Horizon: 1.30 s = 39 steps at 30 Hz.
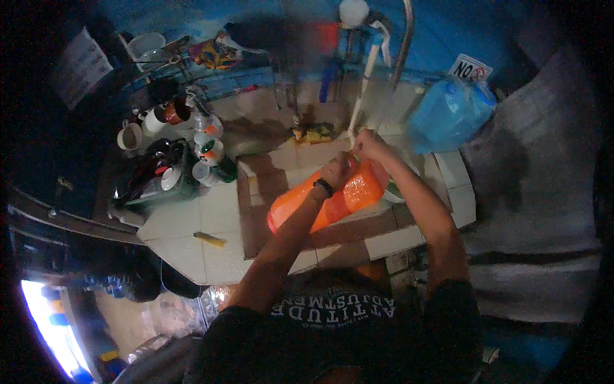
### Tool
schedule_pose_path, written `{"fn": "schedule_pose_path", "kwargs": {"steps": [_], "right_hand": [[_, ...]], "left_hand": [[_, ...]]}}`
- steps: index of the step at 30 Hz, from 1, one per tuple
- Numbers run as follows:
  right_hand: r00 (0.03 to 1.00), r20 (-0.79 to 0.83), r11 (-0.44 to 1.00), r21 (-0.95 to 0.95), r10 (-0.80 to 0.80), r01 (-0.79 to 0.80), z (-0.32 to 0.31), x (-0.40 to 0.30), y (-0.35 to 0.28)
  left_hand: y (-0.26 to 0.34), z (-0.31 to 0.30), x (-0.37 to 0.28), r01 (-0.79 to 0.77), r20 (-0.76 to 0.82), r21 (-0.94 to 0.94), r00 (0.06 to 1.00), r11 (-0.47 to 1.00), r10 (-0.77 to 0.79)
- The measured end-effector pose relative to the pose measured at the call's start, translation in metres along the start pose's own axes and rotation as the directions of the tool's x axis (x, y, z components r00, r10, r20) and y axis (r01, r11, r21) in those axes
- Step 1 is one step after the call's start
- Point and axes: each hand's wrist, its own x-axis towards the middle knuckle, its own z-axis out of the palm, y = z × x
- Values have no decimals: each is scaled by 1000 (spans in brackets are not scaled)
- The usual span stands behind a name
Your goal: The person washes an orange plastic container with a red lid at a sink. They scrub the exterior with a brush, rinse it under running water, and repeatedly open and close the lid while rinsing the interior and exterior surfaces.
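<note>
An orange plastic container (357,192), wet and shiny on its side, lies tilted across a tiled sink basin (254,211). My left hand (339,168), with a dark band at the wrist, rests at the container's upper edge, its fingers bent; whether they grip it is unclear. Just up and to the right, my right hand (368,144) is closed near the lower end of a pale pipe or hose (363,93). What it holds, if anything, cannot be made out. The two hands are close together. Part of a pale dish (396,191) shows beneath my right forearm.
Left of the basin are mugs (129,136), bottles (210,149), a rack of dishes (184,189) and a yellow strip-like object (210,239) on the tiled counter (216,264). A blue plastic bag (448,117) hangs at the right. Yellow sponge-like material (319,133) lies behind the basin.
</note>
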Motion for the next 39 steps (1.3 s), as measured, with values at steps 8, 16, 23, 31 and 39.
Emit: {"fn": "schedule_pose_path", "kwargs": {"steps": [8, 16, 23, 31, 39], "right_hand": [[997, -50, 996, 75, 61, -57, 14, -13, 7], [934, -332, 940, 341, 135, -15, 35, -37, 12], [882, -448, 990, 67, 142, -125, 37, -52, 21], [749, -622, 962, 263, 228, -75, 71, -34, 67], [803, -468, 906, 373, 370, -201, 77, -28, 44]], "left_hand": [[-6, 6, -3, -81, -32, 88, 996, 993, 84], [-13, 8, 0, -53, -51, -18, 997, 998, 52], [-7, 57, 61, -143, -221, 276, 953, 950, 208], [25, 40, 141, -184, 482, 474, 873, 861, -79], [19, -41, 83, -211, 421, 389, 907, 897, 31]]}}
